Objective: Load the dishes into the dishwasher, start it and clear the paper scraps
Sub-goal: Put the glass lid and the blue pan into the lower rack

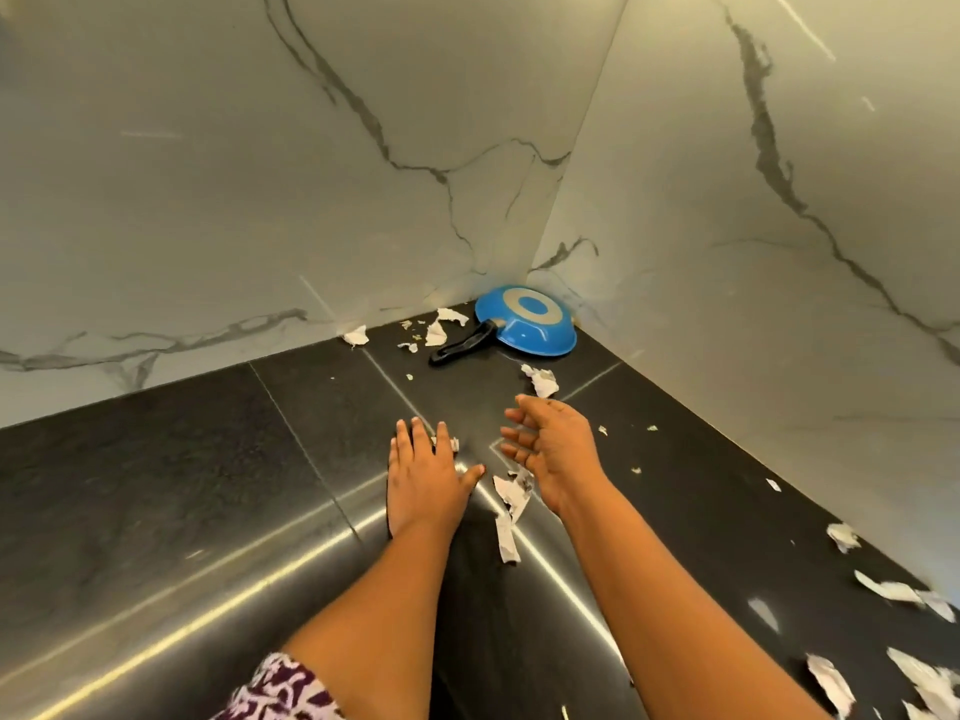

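Note:
Torn white paper scraps lie scattered over the black countertop [156, 485]. My left hand [426, 475] lies flat, palm down, fingers spread, with a small scrap [453, 443] partly under its fingers. My right hand [556, 449] hovers beside it, fingers curled loosely apart and holding nothing. A long torn strip [511, 511] rests between my wrists. Another scrap [541, 380] sits just beyond my right fingertips. A blue frying pan [530, 322] with a black handle lies upside down in the far corner, with scraps [441, 327] next to its handle.
White marble walls [260, 200] close the counter at the back and on the right, meeting at the corner behind the pan. More paper scraps [893, 589] lie along the right wall and at the lower right [831, 683]. A patterned sleeve [280, 688] shows at the bottom.

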